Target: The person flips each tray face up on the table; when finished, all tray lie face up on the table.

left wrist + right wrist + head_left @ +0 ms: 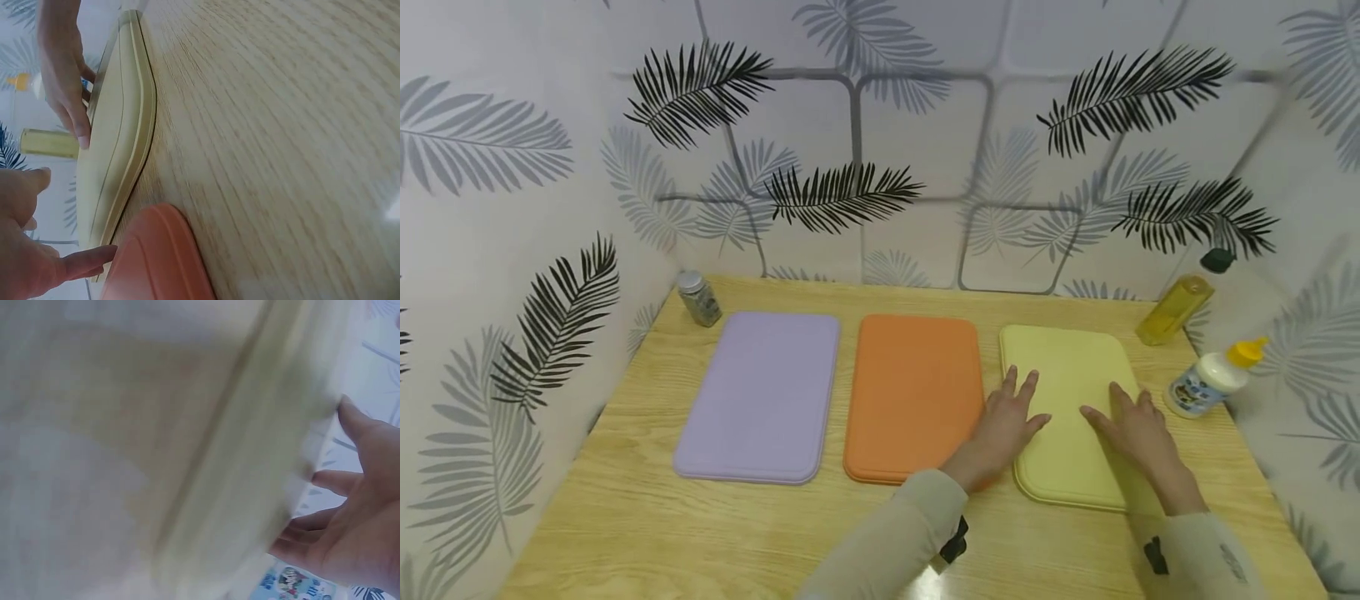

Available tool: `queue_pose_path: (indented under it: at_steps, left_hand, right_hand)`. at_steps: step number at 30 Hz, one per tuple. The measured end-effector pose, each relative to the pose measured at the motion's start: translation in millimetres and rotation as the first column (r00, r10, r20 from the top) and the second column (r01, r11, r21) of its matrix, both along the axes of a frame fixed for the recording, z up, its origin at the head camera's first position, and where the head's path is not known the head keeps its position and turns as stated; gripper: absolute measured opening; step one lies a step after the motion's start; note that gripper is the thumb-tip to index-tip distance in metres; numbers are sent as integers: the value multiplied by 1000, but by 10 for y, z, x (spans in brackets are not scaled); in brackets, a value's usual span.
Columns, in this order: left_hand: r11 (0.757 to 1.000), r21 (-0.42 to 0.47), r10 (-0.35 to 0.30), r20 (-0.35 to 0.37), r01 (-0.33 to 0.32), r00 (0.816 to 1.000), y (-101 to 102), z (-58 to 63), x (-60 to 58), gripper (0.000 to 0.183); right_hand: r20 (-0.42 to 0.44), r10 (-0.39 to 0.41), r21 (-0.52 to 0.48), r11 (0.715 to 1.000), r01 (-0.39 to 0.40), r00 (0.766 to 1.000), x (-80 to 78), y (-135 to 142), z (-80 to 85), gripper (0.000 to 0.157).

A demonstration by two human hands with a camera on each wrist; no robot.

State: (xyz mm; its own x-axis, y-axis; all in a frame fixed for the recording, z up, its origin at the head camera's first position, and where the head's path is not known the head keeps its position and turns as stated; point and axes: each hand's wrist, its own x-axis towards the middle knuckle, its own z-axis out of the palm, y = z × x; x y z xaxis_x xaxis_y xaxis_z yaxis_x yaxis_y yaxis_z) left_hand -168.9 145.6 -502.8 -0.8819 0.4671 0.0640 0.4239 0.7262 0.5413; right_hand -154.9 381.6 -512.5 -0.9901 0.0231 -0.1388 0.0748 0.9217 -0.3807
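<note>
A flat yellow board point(1067, 417) with rounded corners and a raised rim lies on the wooden table. My left hand point(1000, 425) is at its left edge, fingers spread; in the left wrist view a fingertip comes down by the narrow gap between it and the orange board point(913, 392). On the other side, my right hand point(1138, 433) rests along the yellow board's right edge, with the thumb over its top. The right wrist view shows the fingers point(337, 481) of that hand extended at the board's side. Neither hand has its fingers curled round anything.
A lavender board point(760, 396) lies at the left, below a small grey-capped jar point(698, 297). At the right stand a yellow bottle with a dark cap point(1176, 308) and a white glue-like bottle point(1210, 383) with a yellow top. Leaf-patterned walls enclose the wooden table point(700, 533).
</note>
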Motion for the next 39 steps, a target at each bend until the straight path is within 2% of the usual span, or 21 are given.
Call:
queue_pose_path:
  at_steps: [3,7,10,17,22,27,33,39]
  left_hand:
    - [999,25,31,23,-32,999,21,2,-14,67]
    - [994,65,80,121,-88,989,47,-6,-43,69]
    - [991,56,110,172,-121,979,65,-12,-52,71]
    - [993,-29,119,126,-116,985,86,17,-67,72]
    - [990,-70,129,149,-120,980,96,20,-97,72]
    - [985,-108,147,157,-131,977,128,8,-136,75]
    - [981,-149,150,163,-126,975,147,23,-148,71]
    - [977,-180,138,155,-110,978,144,64,-168,61]
  right_hand:
    - [-4,21,13,1000,-21,1000,-46,4,54,89]
    - [1,25,32,999,-25,1000,-89,21,86,90]
    - [8,17,46,999,-17,1000,-108,35,83,89]
    - [51,-21,18,1000,20,998,-131,46,116,92]
    - [108,-62,-15,998,64,992,-149,67,106,98]
    - [130,-89,-20,995,93,988,-144,58,149,100]
    - [104,-113,-21,993,115,988,-129,49,197,95]
    - [66,-109,-105,988,115,992,-131,108,196,88]
